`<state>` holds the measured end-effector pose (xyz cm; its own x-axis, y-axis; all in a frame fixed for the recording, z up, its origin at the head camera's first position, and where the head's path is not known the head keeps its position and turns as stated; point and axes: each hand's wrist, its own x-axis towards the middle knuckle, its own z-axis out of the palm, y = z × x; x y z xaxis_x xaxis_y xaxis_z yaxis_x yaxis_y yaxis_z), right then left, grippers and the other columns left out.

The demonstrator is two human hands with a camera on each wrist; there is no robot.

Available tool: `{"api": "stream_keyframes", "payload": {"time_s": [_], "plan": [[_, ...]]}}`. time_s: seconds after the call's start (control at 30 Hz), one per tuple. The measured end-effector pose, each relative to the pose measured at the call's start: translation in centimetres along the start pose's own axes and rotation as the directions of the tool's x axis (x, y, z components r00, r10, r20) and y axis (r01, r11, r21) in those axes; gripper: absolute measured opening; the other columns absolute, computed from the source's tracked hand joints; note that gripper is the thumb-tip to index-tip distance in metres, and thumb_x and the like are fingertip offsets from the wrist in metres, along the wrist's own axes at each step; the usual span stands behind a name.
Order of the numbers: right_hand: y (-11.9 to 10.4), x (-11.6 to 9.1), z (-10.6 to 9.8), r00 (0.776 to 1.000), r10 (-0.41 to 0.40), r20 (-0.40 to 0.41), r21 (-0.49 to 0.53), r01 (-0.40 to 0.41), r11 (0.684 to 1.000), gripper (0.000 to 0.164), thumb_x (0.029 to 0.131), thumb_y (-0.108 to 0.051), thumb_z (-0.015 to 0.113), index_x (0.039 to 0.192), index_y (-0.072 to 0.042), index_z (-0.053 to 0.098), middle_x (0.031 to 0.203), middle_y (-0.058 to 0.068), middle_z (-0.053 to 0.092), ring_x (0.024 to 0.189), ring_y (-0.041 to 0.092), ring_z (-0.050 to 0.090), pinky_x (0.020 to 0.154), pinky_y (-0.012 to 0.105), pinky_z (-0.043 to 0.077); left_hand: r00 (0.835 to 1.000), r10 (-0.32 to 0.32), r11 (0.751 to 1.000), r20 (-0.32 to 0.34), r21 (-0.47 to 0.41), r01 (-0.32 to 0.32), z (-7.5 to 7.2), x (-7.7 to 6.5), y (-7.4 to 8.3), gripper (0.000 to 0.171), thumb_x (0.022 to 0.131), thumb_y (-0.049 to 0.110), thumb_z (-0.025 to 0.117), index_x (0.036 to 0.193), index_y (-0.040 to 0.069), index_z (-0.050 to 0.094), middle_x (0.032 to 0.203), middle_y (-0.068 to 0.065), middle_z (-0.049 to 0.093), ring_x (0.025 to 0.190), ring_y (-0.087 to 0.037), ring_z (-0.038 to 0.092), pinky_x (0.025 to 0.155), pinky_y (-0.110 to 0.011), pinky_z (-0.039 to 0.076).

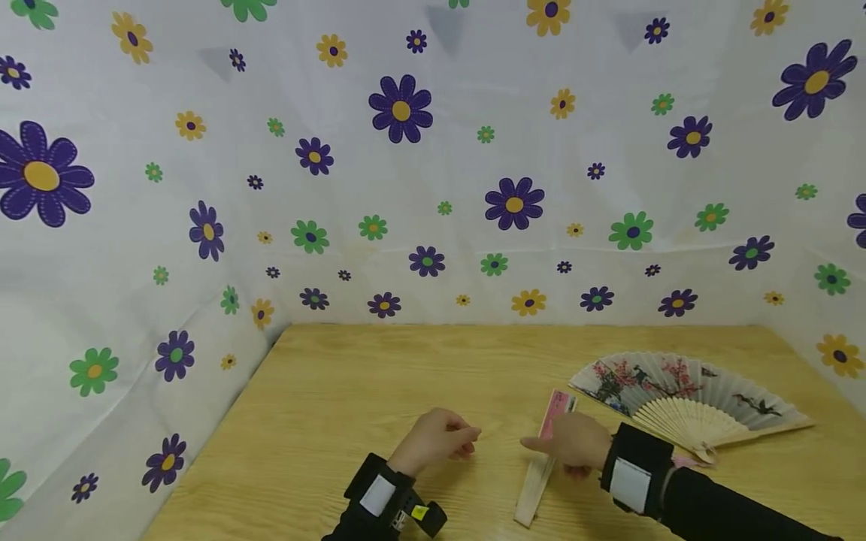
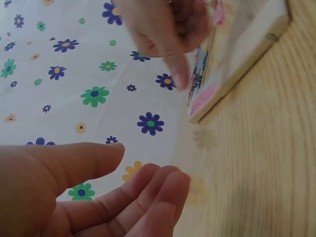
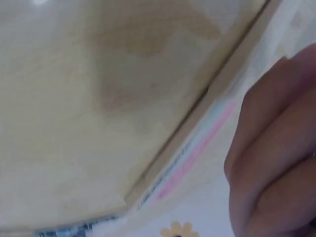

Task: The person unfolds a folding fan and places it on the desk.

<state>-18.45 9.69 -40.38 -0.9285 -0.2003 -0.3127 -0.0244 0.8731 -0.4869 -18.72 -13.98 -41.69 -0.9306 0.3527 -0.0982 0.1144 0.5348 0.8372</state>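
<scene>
A folded hand fan (image 1: 535, 487) lies on the table, its pink-printed end away from me and its pale wooden end toward me. My right hand (image 1: 575, 442) hovers over its middle, one digit stretched out to the left and the other fingers curled. In the right wrist view those curled fingers (image 3: 276, 148) appear beside the folded fan (image 3: 185, 160), with no grip on it visible. To the left of the fan, my left hand (image 1: 436, 439) is loosely bent. The left wrist view shows a gap between its thumb (image 2: 89, 163) and fingers, with nothing held.
On the right of the wooden table (image 1: 352, 383) lies a spread fan (image 1: 690, 383) with painted blossoms and birds. A pink tassel (image 1: 685, 461) shows by its pivot, near my right wrist. A white flowered cloth (image 1: 460, 150) walls the back and sides.
</scene>
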Motion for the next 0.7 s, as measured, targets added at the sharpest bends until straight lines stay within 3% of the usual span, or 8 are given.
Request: {"api": "stream_keyframes", "payload": {"time_s": [0.2, 0.43, 0.6, 0.7], "plan": [[-0.4, 0.1, 1.8, 0.999, 0.025, -0.042, -0.013, -0.026, 1.000, 0.058, 0.092, -0.040, 0.072, 0.048, -0.015, 0.046, 0.043, -0.006, 0.039, 0.038, 0.005, 0.036, 0.041, 0.016, 0.027, 0.999, 0.011, 1.000, 0.048, -0.006, -0.011, 0.2, 0.1, 0.3, 0.025, 0.099, 0.017, 0.068, 0.093, -0.006, 0.075, 0.078, -0.011, 0.074, 0.070, -0.019, 0.071, 0.066, -0.030, 0.060], [-0.7, 1.4, 2.8, 0.992, 0.109, -0.066, 0.160, -0.097, 0.982, 0.042, 0.085, -0.023, 0.073, 0.050, -0.013, 0.052, 0.041, -0.006, 0.044, 0.036, 0.003, 0.040, 0.038, 0.014, 0.028, 0.998, 0.010, 1.000, 0.056, -0.022, -0.008, 0.8, 0.2, 0.6, 0.023, 0.098, 0.015, 0.069, 0.092, -0.006, 0.074, 0.079, -0.013, 0.074, 0.070, -0.019, 0.072, 0.066, -0.030, 0.061], [-0.9, 1.0, 1.7, 0.994, 0.017, -0.103, 0.311, 0.016, 0.950, 0.042, 0.086, -0.027, 0.069, 0.049, -0.011, 0.059, 0.041, -0.007, 0.047, 0.037, 0.004, 0.042, 0.040, 0.016, 0.031, 0.990, 0.036, 0.998, 0.135, -0.052, -0.029, 1.9, 0.1, 0.8, 0.027, 0.100, 0.016, 0.066, 0.094, -0.008, 0.075, 0.083, -0.019, 0.076, 0.071, -0.022, 0.073, 0.065, -0.030, 0.061], [-1.9, -0.2, 0.5, 0.985, -0.042, -0.165, 0.380, 0.103, 0.919, 0.039, 0.085, -0.026, 0.070, 0.050, -0.009, 0.062, 0.042, -0.007, 0.049, 0.038, 0.004, 0.044, 0.041, 0.016, 0.034, 0.980, 0.057, 0.989, 0.190, -0.144, -0.030, 3.0, -0.1, 1.0, 0.030, 0.103, 0.015, 0.059, 0.101, -0.011, 0.075, 0.089, -0.024, 0.075, 0.075, -0.018, 0.073, 0.070, -0.031, 0.063]]}}
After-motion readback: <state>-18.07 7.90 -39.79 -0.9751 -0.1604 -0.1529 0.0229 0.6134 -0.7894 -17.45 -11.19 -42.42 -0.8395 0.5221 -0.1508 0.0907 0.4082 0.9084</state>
